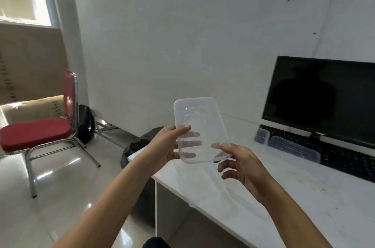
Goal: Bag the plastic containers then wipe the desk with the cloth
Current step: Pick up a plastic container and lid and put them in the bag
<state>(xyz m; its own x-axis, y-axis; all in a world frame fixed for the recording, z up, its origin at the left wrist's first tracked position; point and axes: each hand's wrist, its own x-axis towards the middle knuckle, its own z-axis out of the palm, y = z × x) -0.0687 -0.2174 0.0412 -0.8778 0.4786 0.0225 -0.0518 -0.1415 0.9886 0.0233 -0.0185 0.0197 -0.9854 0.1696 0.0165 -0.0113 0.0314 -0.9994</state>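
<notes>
White laminate desk (304,197), smooth and faintly smudged, fills the 4 o'clock side. At 3 o'clock stands a glossy black monitor (324,95), with a black keyboard (345,158) below it. A red padded chair (36,132) on chrome tubing sits at 9 o'clock. A crumpled black bag (140,142) lies on the floor beside the desk corner. Two clear lidded boxes (294,149) rest on the keyboard's left end. At centre, above that corner, a translucent rounded-rectangle container (199,126) is held up. The left hand (166,146) grips its left edge, fingers showing through the plastic. The right hand (243,164) pinches its lower right corner.
</notes>
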